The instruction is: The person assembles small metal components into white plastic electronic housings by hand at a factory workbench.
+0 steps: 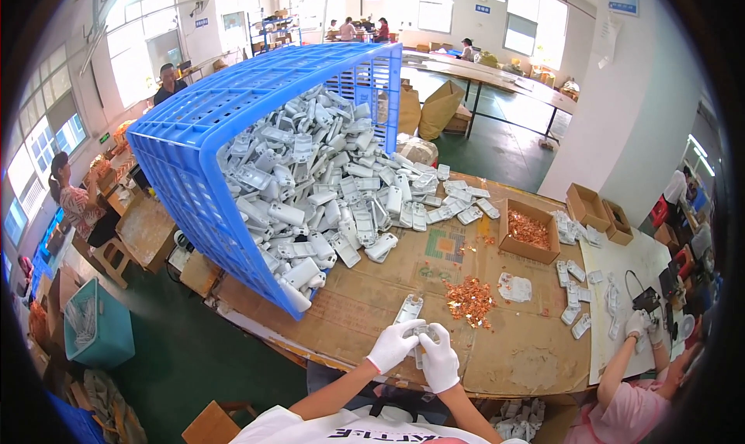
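Both my hands wear white gloves and meet near the table's front edge. My left hand (393,346) and my right hand (441,359) are closed around one light grey plastic casing (420,357), mostly hidden by the fingers. Just beyond my left hand, another plastic casing (409,308) lies on the cardboard table cover (357,296). To the right of it sits a loose pile of small copper-coloured metal pieces (470,302). A pale plastic tray (515,287) lies flat beyond that pile, farther right.
A blue crate (217,126) on its side spills a heap of plastic casings (334,180) onto the table. A cardboard box (534,250) holds more copper pieces. Several casings (573,295) lie at right, near a co-worker's gloved hands (639,324). A pillar (632,110) stands beyond.
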The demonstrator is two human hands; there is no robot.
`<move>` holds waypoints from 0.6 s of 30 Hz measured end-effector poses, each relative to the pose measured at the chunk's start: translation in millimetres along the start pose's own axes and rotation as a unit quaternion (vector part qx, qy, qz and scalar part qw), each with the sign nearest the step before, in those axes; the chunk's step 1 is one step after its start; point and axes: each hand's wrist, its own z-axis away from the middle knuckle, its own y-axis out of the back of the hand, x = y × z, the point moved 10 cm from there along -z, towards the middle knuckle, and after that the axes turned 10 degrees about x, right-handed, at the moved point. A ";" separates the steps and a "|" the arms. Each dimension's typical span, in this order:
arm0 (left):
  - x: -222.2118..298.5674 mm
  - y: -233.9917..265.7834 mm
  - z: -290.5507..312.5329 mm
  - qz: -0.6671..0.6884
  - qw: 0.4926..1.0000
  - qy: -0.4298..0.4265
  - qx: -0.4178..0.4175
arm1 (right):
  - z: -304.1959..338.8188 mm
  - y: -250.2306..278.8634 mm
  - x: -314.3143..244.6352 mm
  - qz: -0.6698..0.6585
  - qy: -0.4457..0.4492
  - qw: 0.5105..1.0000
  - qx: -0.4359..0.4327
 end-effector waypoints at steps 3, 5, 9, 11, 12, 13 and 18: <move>6.7 -0.3 1.4 -0.053 0.999 0.001 0.007 | -1.9 1.8 -0.5 0.008 -0.008 1.000 -0.005; 5.0 -0.8 1.2 -0.046 0.999 -0.006 0.010 | -3.3 2.0 -0.7 0.008 -0.006 1.000 -0.011; 9.6 2.6 4.7 -0.045 0.999 0.008 0.019 | -6.8 3.2 -5.9 0.010 0.013 1.000 -0.018; 5.3 2.1 4.4 -0.030 0.999 -0.003 0.021 | -6.9 1.0 -7.5 0.019 0.016 0.999 -0.025; 5.6 2.3 4.3 -0.016 0.999 -0.015 0.023 | -6.8 -0.6 -8.5 0.028 0.019 0.999 -0.031; 3.8 2.1 4.8 -0.015 0.999 -0.014 0.025 | -7.0 -0.9 -9.3 0.028 0.020 0.999 -0.032; 10.9 0.2 6.1 -0.020 1.000 0.009 0.023 | -6.2 1.5 -5.9 0.018 -0.010 1.000 -0.018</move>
